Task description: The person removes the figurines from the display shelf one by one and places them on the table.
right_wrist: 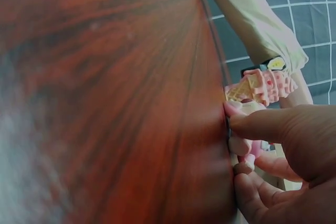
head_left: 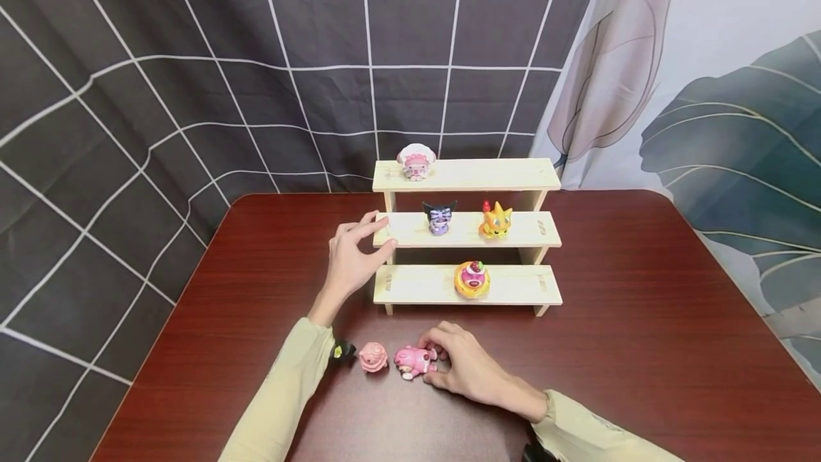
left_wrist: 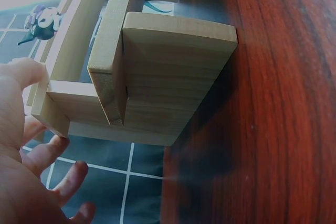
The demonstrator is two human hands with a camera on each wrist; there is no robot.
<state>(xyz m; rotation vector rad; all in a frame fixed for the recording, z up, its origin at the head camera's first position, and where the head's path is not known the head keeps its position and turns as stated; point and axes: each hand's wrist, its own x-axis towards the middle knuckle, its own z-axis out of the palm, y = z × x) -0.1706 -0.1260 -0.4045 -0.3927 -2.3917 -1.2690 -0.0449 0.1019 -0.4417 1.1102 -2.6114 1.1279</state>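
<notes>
At the left end of the wooden three-tier shelf (head_left: 468,228), my left hand (head_left: 353,259) grips the middle board, thumb and fingertips on its end. The left wrist view shows the thumb on one face of that board (left_wrist: 52,111) and fingers at the other. A pink figurine (head_left: 414,360) lies on its back on the table in front of the shelf. My right hand (head_left: 471,368) pinches its lower end between thumb and fingers, partly hiding it in the right wrist view. Left of it stands a pink ice-cream-cone figurine (right_wrist: 262,87), near my left sleeve.
A white-and-pink figurine (head_left: 416,162) stands on the top board. The middle board bears a black-and-purple figurine (head_left: 439,220) and a yellow spiky one (head_left: 497,221). On the bottom board sits an orange-and-pink figurine (head_left: 472,279). A grid-patterned curtain (head_left: 321,34) hangs behind the dark red table (head_left: 628,305).
</notes>
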